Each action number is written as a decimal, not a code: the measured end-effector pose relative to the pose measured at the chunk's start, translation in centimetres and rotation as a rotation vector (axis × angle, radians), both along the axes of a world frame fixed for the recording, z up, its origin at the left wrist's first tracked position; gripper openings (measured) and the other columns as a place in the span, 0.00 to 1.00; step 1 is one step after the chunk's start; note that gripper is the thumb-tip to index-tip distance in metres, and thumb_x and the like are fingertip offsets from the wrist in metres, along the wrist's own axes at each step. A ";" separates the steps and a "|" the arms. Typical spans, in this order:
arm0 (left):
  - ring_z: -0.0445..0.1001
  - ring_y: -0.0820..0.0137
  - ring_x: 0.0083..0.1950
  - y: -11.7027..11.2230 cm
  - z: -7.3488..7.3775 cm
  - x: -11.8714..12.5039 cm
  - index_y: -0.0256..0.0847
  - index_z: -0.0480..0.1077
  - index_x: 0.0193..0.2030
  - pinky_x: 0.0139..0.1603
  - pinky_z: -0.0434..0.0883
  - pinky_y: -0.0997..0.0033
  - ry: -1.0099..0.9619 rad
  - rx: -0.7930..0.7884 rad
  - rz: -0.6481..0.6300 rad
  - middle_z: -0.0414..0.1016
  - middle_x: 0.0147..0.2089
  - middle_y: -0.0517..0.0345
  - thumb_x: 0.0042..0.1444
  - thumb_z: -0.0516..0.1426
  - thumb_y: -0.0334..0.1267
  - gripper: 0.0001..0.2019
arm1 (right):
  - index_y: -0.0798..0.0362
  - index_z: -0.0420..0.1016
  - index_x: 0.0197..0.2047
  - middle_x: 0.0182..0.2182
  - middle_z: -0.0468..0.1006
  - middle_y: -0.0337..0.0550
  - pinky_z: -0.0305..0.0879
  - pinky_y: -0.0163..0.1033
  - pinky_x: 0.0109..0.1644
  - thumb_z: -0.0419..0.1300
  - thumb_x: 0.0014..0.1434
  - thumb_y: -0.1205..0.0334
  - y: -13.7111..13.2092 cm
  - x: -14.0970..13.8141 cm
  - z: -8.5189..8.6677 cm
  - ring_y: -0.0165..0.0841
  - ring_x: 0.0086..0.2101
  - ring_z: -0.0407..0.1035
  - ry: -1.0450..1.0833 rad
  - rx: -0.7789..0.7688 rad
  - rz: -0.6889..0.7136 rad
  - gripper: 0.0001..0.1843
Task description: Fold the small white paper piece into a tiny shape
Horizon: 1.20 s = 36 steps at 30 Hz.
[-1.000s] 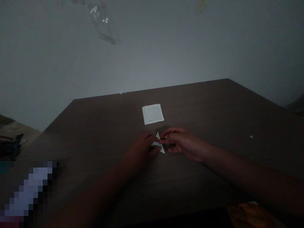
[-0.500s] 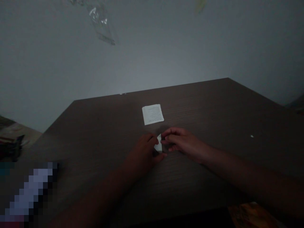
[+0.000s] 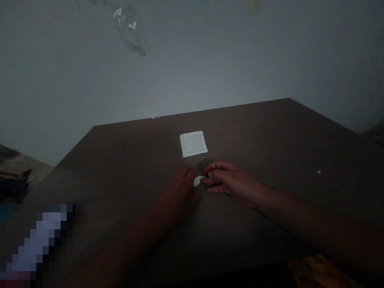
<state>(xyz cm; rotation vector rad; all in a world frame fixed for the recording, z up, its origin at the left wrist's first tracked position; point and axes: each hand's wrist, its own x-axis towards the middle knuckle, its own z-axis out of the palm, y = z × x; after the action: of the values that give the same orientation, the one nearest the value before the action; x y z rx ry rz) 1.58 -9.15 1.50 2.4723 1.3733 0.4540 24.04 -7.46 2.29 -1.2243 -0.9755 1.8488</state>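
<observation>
A small piece of folded white paper shows between my two hands, just above or on the dark wooden table. My left hand is closed on its left side, fingers curled over it. From the right, my right hand pinches the paper's other edge with its fingertips, the remaining fingers bent. Most of the paper is covered by the fingers. Beyond the hands lies a small stack of square white papers with faint print on the top sheet.
The wooden table meets a pale wall at the back. A tiny white scrap lies to the right. At lower left is a blurred-out, pixelated object. A clear plastic packet hangs on the wall.
The paper between my hands has turned and shows less of itself now. My left thumb has drawn in, and my right fingers have closed further over the paper. The stack has stayed put.
</observation>
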 end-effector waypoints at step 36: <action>0.86 0.57 0.54 1.1 -0.1 -0.5 0.41 0.79 0.62 0.60 0.84 0.52 -0.344 -0.154 0.109 0.86 0.57 0.48 0.67 0.64 0.30 0.17 | 0.43 0.78 0.50 0.48 0.87 0.41 0.81 0.50 0.61 0.76 0.63 0.61 0.6 -1.3 -4.3 0.40 0.52 0.84 0.026 0.476 0.058 0.15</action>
<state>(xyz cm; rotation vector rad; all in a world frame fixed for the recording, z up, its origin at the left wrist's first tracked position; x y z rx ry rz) 1.05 -8.01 1.35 2.0856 1.3460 0.7301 22.70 -6.86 -1.98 -0.8864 -1.3515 1.5444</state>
